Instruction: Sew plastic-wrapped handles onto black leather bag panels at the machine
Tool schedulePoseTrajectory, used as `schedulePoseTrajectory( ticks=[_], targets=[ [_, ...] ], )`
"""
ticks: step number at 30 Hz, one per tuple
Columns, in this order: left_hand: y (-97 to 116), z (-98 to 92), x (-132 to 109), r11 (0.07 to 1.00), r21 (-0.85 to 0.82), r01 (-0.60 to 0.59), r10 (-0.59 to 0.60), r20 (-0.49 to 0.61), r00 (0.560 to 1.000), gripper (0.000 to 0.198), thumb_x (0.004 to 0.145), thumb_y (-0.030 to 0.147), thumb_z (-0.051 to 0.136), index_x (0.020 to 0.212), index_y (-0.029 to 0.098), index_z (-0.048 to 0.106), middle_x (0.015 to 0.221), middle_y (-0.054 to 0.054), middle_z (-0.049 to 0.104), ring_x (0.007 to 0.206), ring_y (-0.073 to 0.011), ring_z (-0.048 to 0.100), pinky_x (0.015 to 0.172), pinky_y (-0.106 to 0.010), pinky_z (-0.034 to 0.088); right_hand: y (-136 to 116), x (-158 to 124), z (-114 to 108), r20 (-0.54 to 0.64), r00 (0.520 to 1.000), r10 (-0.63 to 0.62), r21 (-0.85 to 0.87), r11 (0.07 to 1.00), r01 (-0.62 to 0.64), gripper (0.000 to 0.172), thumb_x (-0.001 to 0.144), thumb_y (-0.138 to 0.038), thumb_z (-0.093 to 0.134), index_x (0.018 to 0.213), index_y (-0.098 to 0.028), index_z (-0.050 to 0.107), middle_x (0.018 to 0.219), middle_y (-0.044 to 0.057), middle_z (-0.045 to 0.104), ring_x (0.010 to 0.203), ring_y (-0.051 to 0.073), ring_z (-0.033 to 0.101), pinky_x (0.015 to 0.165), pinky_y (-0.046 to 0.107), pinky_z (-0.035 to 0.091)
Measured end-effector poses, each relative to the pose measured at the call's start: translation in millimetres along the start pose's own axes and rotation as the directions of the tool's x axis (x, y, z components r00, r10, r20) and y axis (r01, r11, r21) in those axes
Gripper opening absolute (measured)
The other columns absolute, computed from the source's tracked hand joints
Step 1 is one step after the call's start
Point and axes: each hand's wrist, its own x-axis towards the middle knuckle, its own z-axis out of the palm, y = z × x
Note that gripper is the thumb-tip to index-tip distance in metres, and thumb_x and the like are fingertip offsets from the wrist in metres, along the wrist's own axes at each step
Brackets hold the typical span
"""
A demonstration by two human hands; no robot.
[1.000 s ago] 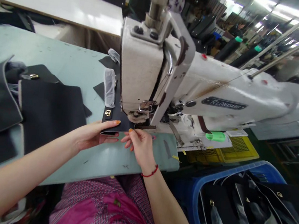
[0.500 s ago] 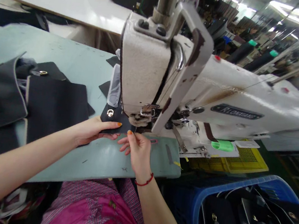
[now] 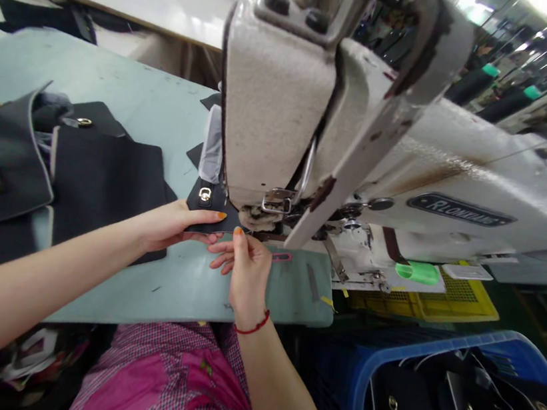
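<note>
A black leather-like panel [image 3: 213, 227] lies under the head of a white sewing machine [image 3: 276, 104]. It carries a gold-coloured buckle [image 3: 205, 194] on a short tab and a strip in whitish wrapping [image 3: 212, 146]. My left hand [image 3: 172, 227] grips the panel's near edge, thumb on top and fingers beneath. At the same edge, closer to the presser area, my right hand [image 3: 249, 266] pinches with thumb and forefinger while its other fingers hang loosely curled. The machine head hides the needle and the panel's far right part.
More black bag pieces [image 3: 109, 190] with gold fittings lie on the pale green table [image 3: 181, 294] at left. On the right stands a blue basket [image 3: 367, 372] full of black bag parts, near a yellow crate [image 3: 467, 298]. A pink-rimmed slot [image 3: 283, 257] shows beside my right hand.
The view has shifted, so the machine looks larger and extends farther right. Both hands keep to the panel's edge, and the right one appears slightly farther left relative to the machine.
</note>
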Motion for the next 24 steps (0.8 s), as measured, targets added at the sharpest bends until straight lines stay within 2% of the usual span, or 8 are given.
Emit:
schedulePoseTrajectory(
  ticks=[5, 9, 18, 24],
  targets=[
    [-2, -2.9, 3, 1.0, 0.003, -0.028, 0.028, 0.006, 1.0, 0.029, 0.069, 0.033, 0.079, 0.089, 0.013, 0.072, 0.083, -0.009, 0.074, 0.067, -0.0154, 0.062, 0.067, -0.031, 0.054, 1, 1, 6, -0.035, 0.999, 0.0, 0.036, 0.999, 0.001, 0.045, 0.093, -0.047, 0.047, 0.066, -0.014, 0.062, 0.067, 0.005, 0.072, 0.042, 0.008, 0.06, 0.037, 0.014, 0.035],
    [-2, -2.9, 3, 0.999, 0.006, -0.047, 0.047, 0.001, 0.999, 0.028, 0.069, 0.033, 0.079, 0.088, 0.013, 0.071, 0.077, -0.006, 0.072, 0.065, -0.0142, 0.06, 0.066, -0.029, 0.054, 2, 2, 9, -0.055, 0.998, -0.019, 0.036, 0.999, 0.021, 0.044, 0.093, -0.046, 0.047, 0.064, -0.015, 0.061, 0.064, 0.004, 0.071, 0.042, 0.008, 0.06, 0.038, 0.014, 0.034],
    [-3, 3.4, -6, 0.998, -0.02, -0.059, 0.057, -0.078, 0.995, 0.032, 0.067, 0.034, 0.081, 0.088, 0.012, 0.07, 0.07, -0.005, 0.07, 0.062, -0.0139, 0.061, 0.063, -0.027, 0.056, 6, 3, 17, -0.125, 0.992, -0.012, 0.074, 0.997, 0.022, 0.047, 0.092, -0.046, 0.048, 0.056, -0.016, 0.057, 0.054, 0.001, 0.066, 0.038, 0.008, 0.055, 0.038, 0.016, 0.033],
    [-16, 18.3, -20, 0.981, -0.144, -0.132, 0.107, -0.17, 0.98, 0.029, 0.069, 0.034, 0.081, 0.086, 0.013, 0.071, 0.075, -0.004, 0.072, 0.063, -0.0126, 0.063, 0.063, -0.024, 0.057, 3, 2, 18, -0.141, 0.99, 0.002, 0.141, 0.99, 0.018, 0.047, 0.089, -0.042, 0.049, 0.05, -0.017, 0.052, 0.045, -0.002, 0.058, 0.033, 0.006, 0.045, 0.037, 0.017, 0.032]
  ],
)
